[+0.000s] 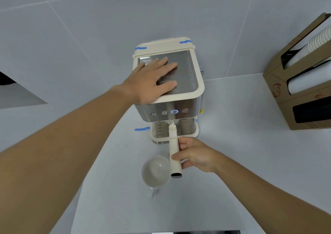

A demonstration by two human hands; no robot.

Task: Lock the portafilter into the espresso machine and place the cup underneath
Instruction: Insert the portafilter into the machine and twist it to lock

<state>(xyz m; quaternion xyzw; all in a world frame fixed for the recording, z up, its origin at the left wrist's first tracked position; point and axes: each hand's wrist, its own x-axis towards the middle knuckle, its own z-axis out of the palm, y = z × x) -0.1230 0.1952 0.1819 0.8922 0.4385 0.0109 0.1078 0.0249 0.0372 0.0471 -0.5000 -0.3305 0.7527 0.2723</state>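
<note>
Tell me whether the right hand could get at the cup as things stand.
Probably yes, once it lets go. The right hand grips the portafilter handle, so it is busy. The cup stands on the counter just left of that handle, open, with nothing over it.

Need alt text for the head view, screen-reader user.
A person's right hand grips the portafilter handle at the espresso machine front, while the left hand presses flat on its top. An empty white cup sits on the counter before the machine.
</note>
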